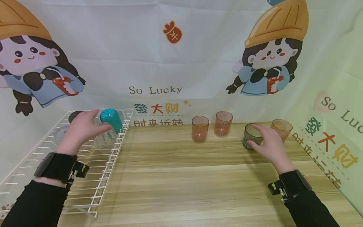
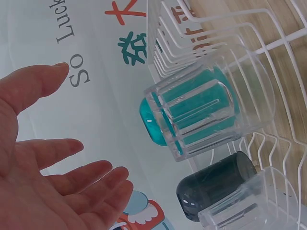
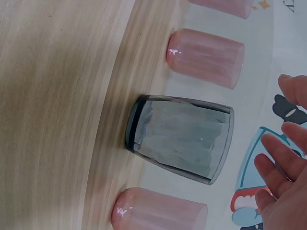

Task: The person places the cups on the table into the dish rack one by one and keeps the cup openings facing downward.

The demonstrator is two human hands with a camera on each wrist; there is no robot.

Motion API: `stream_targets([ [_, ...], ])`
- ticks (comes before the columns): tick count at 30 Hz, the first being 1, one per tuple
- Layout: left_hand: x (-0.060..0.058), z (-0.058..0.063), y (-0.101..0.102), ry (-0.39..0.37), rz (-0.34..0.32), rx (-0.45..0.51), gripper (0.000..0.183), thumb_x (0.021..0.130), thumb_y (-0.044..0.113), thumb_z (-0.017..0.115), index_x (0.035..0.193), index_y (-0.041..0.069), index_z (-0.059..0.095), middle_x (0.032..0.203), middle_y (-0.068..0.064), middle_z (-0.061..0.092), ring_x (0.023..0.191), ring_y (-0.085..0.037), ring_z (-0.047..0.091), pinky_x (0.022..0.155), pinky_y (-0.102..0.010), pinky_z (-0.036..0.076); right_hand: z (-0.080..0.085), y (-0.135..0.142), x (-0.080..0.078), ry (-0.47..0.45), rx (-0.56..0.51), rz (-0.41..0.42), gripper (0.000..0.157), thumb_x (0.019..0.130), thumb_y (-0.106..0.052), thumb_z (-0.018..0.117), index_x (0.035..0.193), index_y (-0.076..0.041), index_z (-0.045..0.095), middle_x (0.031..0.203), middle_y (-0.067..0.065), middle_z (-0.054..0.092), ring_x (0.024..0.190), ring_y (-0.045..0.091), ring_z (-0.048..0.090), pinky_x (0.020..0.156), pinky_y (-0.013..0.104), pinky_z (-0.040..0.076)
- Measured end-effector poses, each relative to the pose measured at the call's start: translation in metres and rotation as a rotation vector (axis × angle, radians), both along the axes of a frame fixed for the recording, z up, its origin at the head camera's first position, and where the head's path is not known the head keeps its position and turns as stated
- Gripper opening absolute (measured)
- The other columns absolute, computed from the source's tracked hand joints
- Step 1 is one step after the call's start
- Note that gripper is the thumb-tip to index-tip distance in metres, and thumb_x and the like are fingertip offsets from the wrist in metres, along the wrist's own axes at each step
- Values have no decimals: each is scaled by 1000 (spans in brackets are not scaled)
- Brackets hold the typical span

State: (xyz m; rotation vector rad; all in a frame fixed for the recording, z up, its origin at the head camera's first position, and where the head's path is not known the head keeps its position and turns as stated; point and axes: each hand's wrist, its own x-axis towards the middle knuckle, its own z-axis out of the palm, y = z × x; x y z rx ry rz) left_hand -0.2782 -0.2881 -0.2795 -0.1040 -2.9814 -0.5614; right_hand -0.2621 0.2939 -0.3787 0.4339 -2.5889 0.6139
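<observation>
My left hand (image 1: 82,126) hovers over the white wire rack (image 1: 106,170), fingers spread and holding nothing. Under and beside it, upside-down glasses stand in the rack: a clear ridged glass (image 2: 192,148), a teal glass (image 1: 111,119) behind it, a dark grey glass (image 2: 211,187) and another clear glass (image 2: 249,211). On the right, my right hand (image 1: 270,145) is nearest to an upright smoky grey glass (image 3: 182,136). Its fingers are loosely bent, and the right wrist view shows them apart from the glass. A pink glass (image 1: 283,129) stands just behind this hand.
Two more upright pink glasses (image 1: 200,129) stand near the back of the wooden table (image 1: 181,183). A printed cloth (image 1: 198,69) hangs behind and along the right side. The rack runs along the table's left side.
</observation>
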Motion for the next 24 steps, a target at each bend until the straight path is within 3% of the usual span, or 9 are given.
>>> stream_targets([
  [12,12,9,6,42,-44,18,92,91,39,70,151,-11,22,145,-41,29,133,-58,24,104,-71,25,-4,-1,-8,6,64,-23,61,84,-13,78,135,8,52,124,32,57,114,51,50,100,61,37],
  [24,26,19,22,85,-68,30,90,90,41,72,151,-7,27,147,-37,32,134,-55,27,104,-71,27,-7,-1,-11,6,113,-35,58,84,-13,78,132,8,53,122,32,58,111,50,51,98,60,39],
])
